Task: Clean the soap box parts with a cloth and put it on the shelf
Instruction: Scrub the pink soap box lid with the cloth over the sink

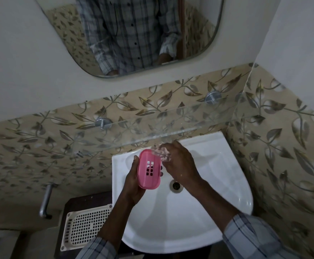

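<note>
A pink soap box part (148,170) with a small grid of drain holes is held upright over the white sink (218,193) by my left hand (133,184), fingers wrapped around its left edge and back. My right hand (180,165) grips a clear, patterned soap box part (161,153) just right of and above the pink one, close under the front edge of the glass shelf (171,124). No cloth is visible.
The glass shelf rests on two metal wall brackets (103,122) over leaf-patterned tiles. A mirror (133,34) hangs above. A metal tap (46,200) juts from the left wall. A white perforated tray (85,227) lies on a dark stand left of the sink.
</note>
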Demonstrator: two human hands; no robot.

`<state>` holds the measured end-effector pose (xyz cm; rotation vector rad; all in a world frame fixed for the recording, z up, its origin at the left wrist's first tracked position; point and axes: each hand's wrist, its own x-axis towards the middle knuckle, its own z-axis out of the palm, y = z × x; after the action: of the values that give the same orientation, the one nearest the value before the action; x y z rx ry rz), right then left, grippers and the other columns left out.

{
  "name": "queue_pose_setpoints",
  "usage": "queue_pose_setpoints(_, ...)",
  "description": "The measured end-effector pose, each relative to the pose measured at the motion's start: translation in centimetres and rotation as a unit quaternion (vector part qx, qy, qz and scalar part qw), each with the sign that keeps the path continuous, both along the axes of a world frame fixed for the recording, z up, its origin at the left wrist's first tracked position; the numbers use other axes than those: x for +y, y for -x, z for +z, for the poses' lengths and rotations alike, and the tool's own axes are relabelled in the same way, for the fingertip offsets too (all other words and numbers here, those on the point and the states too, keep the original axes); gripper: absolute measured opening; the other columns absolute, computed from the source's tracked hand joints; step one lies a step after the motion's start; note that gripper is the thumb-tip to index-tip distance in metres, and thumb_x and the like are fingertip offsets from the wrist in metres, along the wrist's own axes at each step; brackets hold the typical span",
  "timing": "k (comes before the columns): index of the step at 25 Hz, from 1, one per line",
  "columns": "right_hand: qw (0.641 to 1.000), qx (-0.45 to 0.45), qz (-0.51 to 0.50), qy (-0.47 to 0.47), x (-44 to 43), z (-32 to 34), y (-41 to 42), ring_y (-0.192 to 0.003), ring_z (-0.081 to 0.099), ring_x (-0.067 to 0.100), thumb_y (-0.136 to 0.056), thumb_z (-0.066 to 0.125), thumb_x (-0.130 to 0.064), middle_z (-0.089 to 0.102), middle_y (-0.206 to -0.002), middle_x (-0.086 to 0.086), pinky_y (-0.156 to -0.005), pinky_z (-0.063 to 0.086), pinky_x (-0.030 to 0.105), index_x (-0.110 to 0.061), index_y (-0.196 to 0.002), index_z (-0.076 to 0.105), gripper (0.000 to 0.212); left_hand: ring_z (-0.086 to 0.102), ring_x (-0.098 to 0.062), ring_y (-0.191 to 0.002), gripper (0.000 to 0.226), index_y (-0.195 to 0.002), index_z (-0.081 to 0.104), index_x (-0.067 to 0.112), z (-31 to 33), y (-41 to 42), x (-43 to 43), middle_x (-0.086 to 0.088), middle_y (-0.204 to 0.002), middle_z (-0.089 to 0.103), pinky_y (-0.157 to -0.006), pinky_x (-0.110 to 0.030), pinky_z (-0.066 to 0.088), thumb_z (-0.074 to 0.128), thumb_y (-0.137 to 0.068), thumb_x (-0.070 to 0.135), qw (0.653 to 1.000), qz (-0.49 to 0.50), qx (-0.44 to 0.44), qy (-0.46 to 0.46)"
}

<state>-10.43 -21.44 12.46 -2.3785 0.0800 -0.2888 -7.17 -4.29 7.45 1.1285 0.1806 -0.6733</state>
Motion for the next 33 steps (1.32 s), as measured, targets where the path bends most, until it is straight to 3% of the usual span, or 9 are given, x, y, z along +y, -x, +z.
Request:
queue_pose_setpoints(3,0.983,-0.053,0.079,0.160,0.4,-0.8,-0.4,-0.089,0.063,0.025,-0.089,0.064,-0.014,0.059,-0.106,0.009,-0.065,0.052,0.034,-0.013,-0.116,0.064,0.027,0.071,-0.031,-0.095,0.057,-0.127,0.067,0.020,-0.3,0.5,-0.3,-0.019,-0.115,0.071,-0.083,-0.040,0.058,0.038,-0.097,0.059,0.998,-0.009,-0.045,-0.042)
queue_pose_setpoints(6,0.970,0.120,-0.003,0.209,0.1,-1.6,-0.6,-0.097,0.066,0.030,-0.097,0.054,-0.017,0.061,-0.112,0.012,-0.074,0.051,0.036,-0.011,-0.109,0.066,0.018,0.068,-0.037,-0.097,0.066,-0.132,0.060,0.008,-0.1,0.4,-0.4,-0.027,-0.117,0.068,-0.089,-0.046,0.055,0.043,-0.094,0.059,0.996,0.017,-0.039,-0.073)
queue_pose_setpoints(8,0.975,0.145,-0.028,0.164,-0.9,-1.9,-0.4,-0.095,0.068,0.030,-0.091,0.063,-0.022,0.063,-0.105,0.010,-0.071,0.048,0.032,-0.014,-0.107,0.067,0.017,0.066,-0.040,-0.099,0.066,-0.131,0.061,0.007,0.1,-0.1,-0.1,-0.030,-0.118,0.067,-0.092,-0.047,0.053,0.041,-0.095,0.058,0.996,0.028,-0.028,-0.076)
queue_pose_setpoints(11,0.997,0.043,-0.005,0.066,-1.4,-1.8,-0.6,-0.086,0.067,0.026,-0.084,0.072,-0.025,0.064,-0.100,0.007,-0.066,0.045,0.027,-0.016,-0.102,0.067,0.021,0.064,-0.040,-0.096,0.058,-0.130,0.060,0.007,0.5,-0.2,-0.4,-0.032,-0.117,0.066,-0.088,-0.046,0.054,0.035,-0.101,0.051,0.994,0.008,-0.049,-0.096)
queue_pose_setpoints(14,0.996,-0.024,-0.018,0.089,0.1,-1.6,-1.2,-0.076,0.067,0.029,-0.085,0.070,-0.017,0.063,-0.095,0.008,-0.061,0.051,0.033,-0.013,-0.101,0.068,0.017,0.066,-0.040,-0.094,0.054,-0.129,0.059,0.006,0.6,0.3,-1.1,-0.029,-0.115,0.068,-0.084,-0.044,0.057,0.036,-0.102,0.046,0.990,-0.014,-0.072,-0.120)
queue_pose_setpoints(17,0.987,0.058,-0.063,0.135,1.0,-2.9,-1.7,-0.085,0.070,0.031,-0.092,0.058,-0.015,0.068,-0.096,0.009,-0.066,0.051,0.034,-0.014,-0.094,0.068,0.010,0.067,-0.036,-0.092,0.053,-0.130,0.060,0.010,0.8,0.6,-1.5,-0.025,-0.115,0.070,-0.086,-0.044,0.055,0.041,-0.098,0.049,0.983,-0.018,-0.083,-0.162)
queue_pose_setpoints(23,0.986,0.124,-0.098,-0.054,-2.2,-3.0,-2.1,-0.090,0.064,0.021,-0.075,0.074,-0.053,0.064,-0.100,0.001,-0.067,0.042,0.027,-0.028,-0.103,0.068,0.039,0.065,-0.036,-0.093,0.063,-0.130,0.060,0.008,0.9,0.5,-0.2,-0.029,-0.115,0.066,-0.089,-0.046,0.051,0.041,-0.094,0.057,0.996,0.038,0.012,-0.081)
queue_pose_setpoints(26,0.986,0.106,-0.097,-0.089,-2.7,-3.6,-1.7,-0.088,0.066,0.026,-0.079,0.073,-0.038,0.073,-0.089,-0.001,-0.063,0.038,0.026,-0.027,-0.090,0.063,0.018,0.067,-0.035,-0.092,0.065,-0.128,0.062,0.008,0.7,0.8,0.1,-0.028,-0.115,0.066,-0.087,-0.044,0.052,0.043,-0.091,0.059,0.997,0.031,0.026,-0.071)
queue_pose_setpoints(33,0.989,0.021,-0.012,-0.146,-0.6,-4.2,-1.9,-0.079,0.069,0.017,-0.080,0.075,-0.041,0.075,-0.089,-0.004,-0.071,0.056,0.034,-0.022,-0.094,0.073,0.024,0.067,-0.036,-0.092,0.058,-0.129,0.061,0.013,1.4,1.2,-0.7,-0.026,-0.116,0.069,-0.084,-0.044,0.055,0.037,-0.097,0.054,0.994,0.000,-0.016,-0.107)
